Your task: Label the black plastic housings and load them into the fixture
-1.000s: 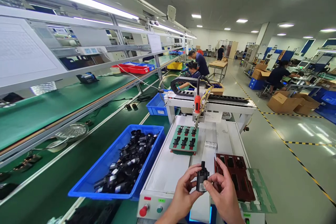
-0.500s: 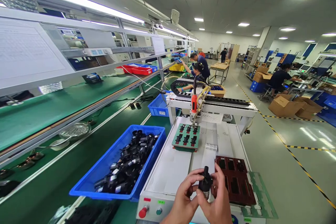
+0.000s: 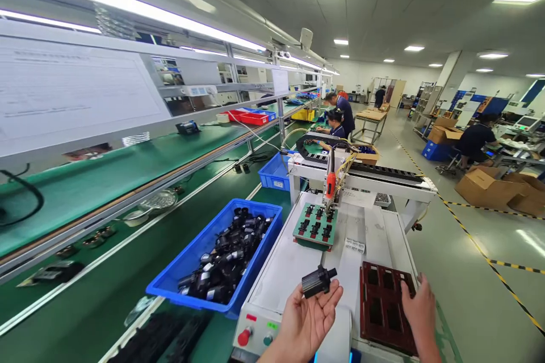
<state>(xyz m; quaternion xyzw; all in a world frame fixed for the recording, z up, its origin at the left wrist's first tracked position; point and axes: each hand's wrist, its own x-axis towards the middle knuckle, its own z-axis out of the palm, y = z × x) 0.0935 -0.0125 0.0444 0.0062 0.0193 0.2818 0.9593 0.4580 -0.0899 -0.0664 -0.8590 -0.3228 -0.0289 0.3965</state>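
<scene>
My left hand [image 3: 307, 317] is palm up and holds a black ribbed cylindrical part [image 3: 317, 281] with a short spout, like a small pump. The part lies tilted on its side across the fingers, spout to the right. My right hand [image 3: 419, 309] is over the right edge of a dark red slotted fixture [image 3: 368, 320], thumb and forefinger apart and nothing visible between them. Whether it touches the fixture I cannot tell. A green fixture plate [image 3: 315, 238] holding several small black parts sits under the orange-red screwdriver head [image 3: 331, 184] of the white gantry machine [image 3: 293, 176].
Left of the machine stands a blue bin [image 3: 213, 207] heaped with similar black parts. A red button [image 3: 244, 337] is on the machine's front. A clear green sheet [image 3: 447, 332] lies beside the red fixture. Co-workers sit and stand farther back along the green conveyor [image 3: 149, 167].
My hands have parted. The black part, held upright between both, now lies sideways in my left hand. My right hand has moved right to the red fixture. The view has shifted left.
</scene>
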